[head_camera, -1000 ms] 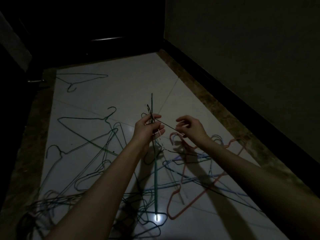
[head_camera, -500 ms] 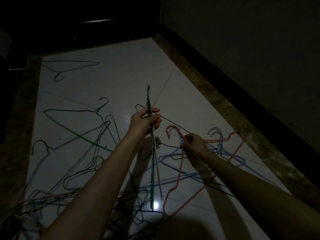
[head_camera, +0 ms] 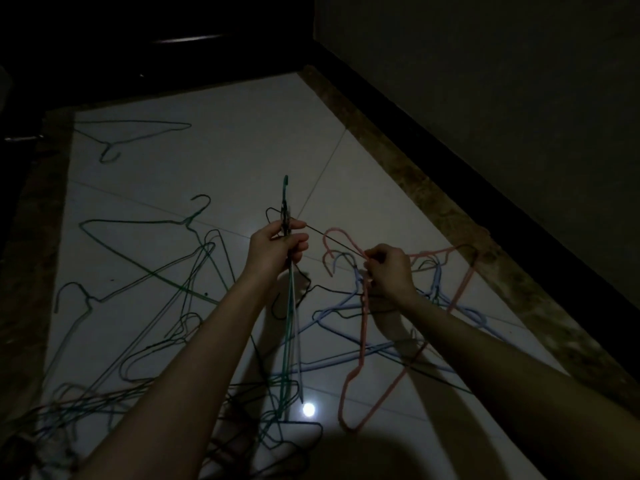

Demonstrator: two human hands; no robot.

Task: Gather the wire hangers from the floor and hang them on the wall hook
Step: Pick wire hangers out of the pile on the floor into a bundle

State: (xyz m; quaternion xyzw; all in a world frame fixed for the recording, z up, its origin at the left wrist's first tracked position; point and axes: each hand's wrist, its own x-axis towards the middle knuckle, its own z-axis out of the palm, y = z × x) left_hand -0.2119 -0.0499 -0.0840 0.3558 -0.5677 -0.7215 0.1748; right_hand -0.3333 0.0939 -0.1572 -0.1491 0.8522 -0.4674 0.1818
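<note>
My left hand [head_camera: 278,249] grips a bunch of wire hangers [head_camera: 287,327] by their necks, a green one foremost, hooks up and bodies hanging edge-on. To its right, my right hand [head_camera: 389,271] pinches the neck of a pink hanger [head_camera: 363,327] lifted off the floor. A thin black hanger wire [head_camera: 332,240] runs between the two hands. Pale blue hangers [head_camera: 346,358] lie under the pink one. Several green and dark hangers [head_camera: 145,268] lie tangled on the white tile floor at left. No wall hook is in view.
A lone green hanger [head_camera: 131,133] lies far back on the floor. A dark skirting and brown border [head_camera: 450,216] run along the wall at right. Dark furniture [head_camera: 173,46] stands at the back. A bright light reflection [head_camera: 308,409] sits on the tile.
My right hand dropped from beside the left hand to the pink hanger's neck, took hold of it and has raised it slightly. The left hand keeps its bunch upright.
</note>
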